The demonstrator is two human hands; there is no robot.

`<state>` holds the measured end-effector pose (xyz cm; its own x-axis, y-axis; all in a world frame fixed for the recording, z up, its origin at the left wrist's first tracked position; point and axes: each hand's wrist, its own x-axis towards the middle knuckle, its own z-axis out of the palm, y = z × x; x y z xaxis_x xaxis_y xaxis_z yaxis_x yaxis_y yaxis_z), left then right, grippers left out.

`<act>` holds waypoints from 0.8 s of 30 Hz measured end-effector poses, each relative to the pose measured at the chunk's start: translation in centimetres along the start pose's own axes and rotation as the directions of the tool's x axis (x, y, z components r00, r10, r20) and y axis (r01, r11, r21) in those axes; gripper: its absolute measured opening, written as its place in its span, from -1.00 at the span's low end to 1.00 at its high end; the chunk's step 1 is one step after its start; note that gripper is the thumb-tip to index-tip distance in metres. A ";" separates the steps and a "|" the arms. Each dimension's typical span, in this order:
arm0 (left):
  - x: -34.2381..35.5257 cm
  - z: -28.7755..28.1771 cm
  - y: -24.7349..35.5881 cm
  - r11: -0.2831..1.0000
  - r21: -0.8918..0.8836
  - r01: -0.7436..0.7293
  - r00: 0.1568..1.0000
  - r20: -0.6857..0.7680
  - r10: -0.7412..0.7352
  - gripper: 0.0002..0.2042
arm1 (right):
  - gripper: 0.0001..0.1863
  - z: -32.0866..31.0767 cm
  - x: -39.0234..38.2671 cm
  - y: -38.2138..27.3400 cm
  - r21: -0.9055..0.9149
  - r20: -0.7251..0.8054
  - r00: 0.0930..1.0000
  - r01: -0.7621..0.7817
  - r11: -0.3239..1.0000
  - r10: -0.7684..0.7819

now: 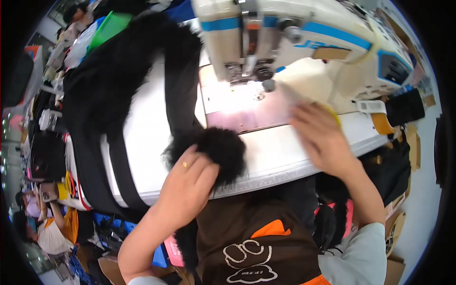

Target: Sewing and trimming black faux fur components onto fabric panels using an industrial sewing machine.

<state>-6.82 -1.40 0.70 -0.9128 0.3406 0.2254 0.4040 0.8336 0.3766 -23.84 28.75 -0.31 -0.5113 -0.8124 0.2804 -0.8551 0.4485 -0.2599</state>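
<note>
My left hand [187,183], with a ring on one finger, is closed on a piece of black fur trim [223,152] at the table's front edge. The trim joins a long black fabric strip [178,90] running back along the table. My right hand [323,137] is over the right part of the sewing machine bed [251,111], smeared by motion. Its fingers point toward the needle area, and I cannot make out whether they hold anything. A yellow edge [334,114] shows behind that hand. The lit presser foot [256,90] has no fabric under it that I can see.
The white sewing machine [304,33] with blue stripes fills the back. More black furry fabric [102,95] drapes over the left of the white table [147,114]. A dark thread cone [403,107] lies at the right end. A green basket [109,28] and other people are farther left.
</note>
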 end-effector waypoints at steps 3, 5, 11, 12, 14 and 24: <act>2.5 0.0 -2.4 1.000 -0.006 0.026 0.993 -0.117 -0.026 -0.64 | -0.65 -0.7 -1.5 3.8 -0.102 -0.120 0.987 -0.115 0.988 0.102; 3.2 -0.3 -3.4 0.992 -0.119 0.037 0.989 -0.136 -0.053 -0.71 | -0.68 -1.4 -0.4 2.7 -0.140 -0.168 0.982 -0.107 0.984 0.083; 2.7 -3.0 -1.3 0.587 -0.679 0.441 0.881 0.201 -0.429 -0.73 | -0.66 0.5 5.8 -5.3 0.572 -0.184 0.970 0.235 0.786 -0.156; 2.6 -3.1 -1.1 0.593 -0.671 0.445 0.878 0.196 -0.437 -0.73 | -0.66 1.2 6.7 -6.0 0.577 -0.194 0.967 0.247 0.779 -0.163; 2.7 -3.1 -0.7 0.466 -0.795 0.388 0.866 0.141 -0.480 -0.70 | -0.63 2.3 7.7 -6.8 0.522 -0.295 0.940 0.310 0.794 -0.173; 1.6 -4.3 -2.4 0.354 -0.817 0.455 0.845 0.271 -0.460 -0.74 | -0.60 2.9 8.9 -6.3 0.509 -0.241 0.920 0.391 0.767 -0.309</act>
<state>-9.00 -4.77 4.00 -0.9739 0.0218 -0.2261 -0.2232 0.0946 0.9702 -22.76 17.59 1.18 -0.2271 -0.7958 0.5613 -0.8119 -0.1635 -0.5604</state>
